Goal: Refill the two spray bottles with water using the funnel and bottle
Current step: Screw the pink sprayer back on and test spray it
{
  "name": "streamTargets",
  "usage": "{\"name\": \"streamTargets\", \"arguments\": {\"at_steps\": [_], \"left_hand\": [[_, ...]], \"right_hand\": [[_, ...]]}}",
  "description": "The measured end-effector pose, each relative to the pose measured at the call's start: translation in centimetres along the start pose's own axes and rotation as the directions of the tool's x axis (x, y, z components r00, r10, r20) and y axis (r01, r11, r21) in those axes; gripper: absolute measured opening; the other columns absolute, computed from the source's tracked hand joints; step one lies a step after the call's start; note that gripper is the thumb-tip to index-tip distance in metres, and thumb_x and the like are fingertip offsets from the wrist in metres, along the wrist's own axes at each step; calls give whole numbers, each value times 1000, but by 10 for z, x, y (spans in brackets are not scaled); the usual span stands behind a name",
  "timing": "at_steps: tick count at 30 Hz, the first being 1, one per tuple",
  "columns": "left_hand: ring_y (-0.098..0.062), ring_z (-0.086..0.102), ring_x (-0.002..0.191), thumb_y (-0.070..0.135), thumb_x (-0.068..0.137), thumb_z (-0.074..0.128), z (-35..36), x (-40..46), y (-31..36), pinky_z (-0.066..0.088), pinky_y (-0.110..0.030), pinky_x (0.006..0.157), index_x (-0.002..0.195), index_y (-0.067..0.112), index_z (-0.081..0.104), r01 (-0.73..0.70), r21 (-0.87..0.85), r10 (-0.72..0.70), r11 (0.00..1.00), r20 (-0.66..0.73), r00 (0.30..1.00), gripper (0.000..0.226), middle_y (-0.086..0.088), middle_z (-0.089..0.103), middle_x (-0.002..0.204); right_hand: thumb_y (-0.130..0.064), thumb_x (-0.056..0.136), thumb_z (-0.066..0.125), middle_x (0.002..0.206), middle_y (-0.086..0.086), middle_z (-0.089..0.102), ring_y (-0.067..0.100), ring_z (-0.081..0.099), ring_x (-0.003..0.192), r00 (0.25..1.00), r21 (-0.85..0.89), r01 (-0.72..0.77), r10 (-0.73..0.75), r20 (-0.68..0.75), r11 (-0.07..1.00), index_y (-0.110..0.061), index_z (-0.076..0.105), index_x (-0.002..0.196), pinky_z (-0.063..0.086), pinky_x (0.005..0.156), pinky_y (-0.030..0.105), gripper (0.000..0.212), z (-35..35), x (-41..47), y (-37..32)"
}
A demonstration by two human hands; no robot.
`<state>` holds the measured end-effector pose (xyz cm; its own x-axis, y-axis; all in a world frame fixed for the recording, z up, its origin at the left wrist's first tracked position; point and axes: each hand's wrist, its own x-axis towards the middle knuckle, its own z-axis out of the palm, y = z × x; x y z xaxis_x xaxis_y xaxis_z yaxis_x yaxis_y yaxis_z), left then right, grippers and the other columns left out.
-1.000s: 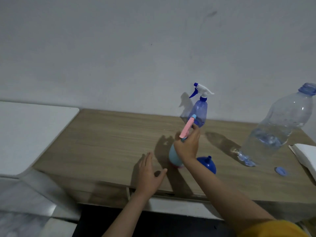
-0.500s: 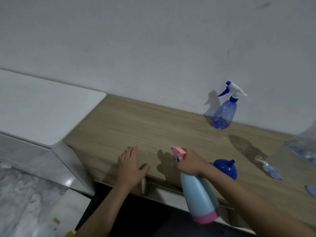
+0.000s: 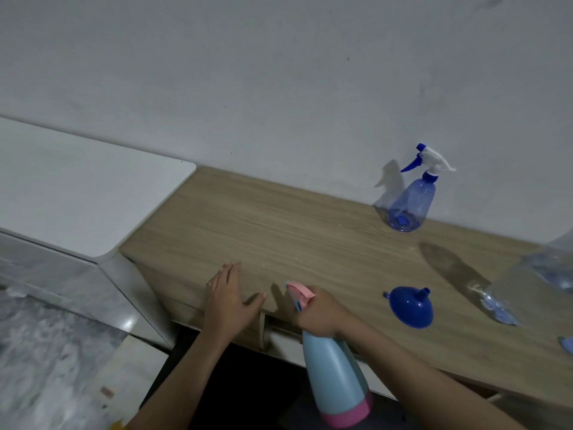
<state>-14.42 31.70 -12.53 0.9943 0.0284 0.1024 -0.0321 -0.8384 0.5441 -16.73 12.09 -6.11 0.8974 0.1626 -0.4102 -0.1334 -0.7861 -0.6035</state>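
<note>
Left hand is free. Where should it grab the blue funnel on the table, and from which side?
Pinch the funnel by its narrow spout, coming from above. It rests wide mouth down with the spout pointing up and slightly right, so the spout is the slim, exposed part. The left hand lies flat on the table.

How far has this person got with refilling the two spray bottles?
Early on, by the look of it. Done: the big water bottle seems uncapped, a blue cap lying beside it. In hand: the right hand grips the light blue spray bottle by its neck, off the desk edge. Left: the funnel lies unused, and the clear blue spray bottle looks nearly empty, sprayer on.
</note>
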Motion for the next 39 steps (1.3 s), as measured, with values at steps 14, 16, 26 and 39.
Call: {"name": "streamTargets", "arguments": {"at_steps": [14,16,26,39], "left_hand": [[-32,39,132,71,64,44,10,0,24,29,-43,111,136,5,42,-67,-52,70,996,51,996,98,-19,46,139],[-31,39,132,71,64,46,9,-1,38,31,-42,110,137,9,41,-77,-115,83,990,45,996,97,-15,45,140],[4,42,123,58,69,67,8,-2,141,27,2,92,137,31,37,-180,-567,302,804,129,945,79,13,46,136],[-1,46,115,29,65,78,36,61,213,50,-17,84,132,32,30,-193,-635,337,748,112,935,82,11,37,129]], "right_hand": [[-14,81,58,86,7,55,17,53,73,970,74,-218,224,-98,973,-29,48,81,44,64,25,19,-66,-16,53],[-14,83,61,92,8,58,15,55,75,972,152,-166,188,-143,974,-25,51,91,46,66,25,17,-69,-17,53],[-31,85,69,80,-7,57,1,57,71,634,169,348,-98,-767,922,-19,36,133,45,71,21,59,-120,-5,24],[-26,82,75,81,-4,66,11,69,69,161,-49,618,-188,-969,784,-17,59,89,57,56,34,19,-180,46,27]]}}
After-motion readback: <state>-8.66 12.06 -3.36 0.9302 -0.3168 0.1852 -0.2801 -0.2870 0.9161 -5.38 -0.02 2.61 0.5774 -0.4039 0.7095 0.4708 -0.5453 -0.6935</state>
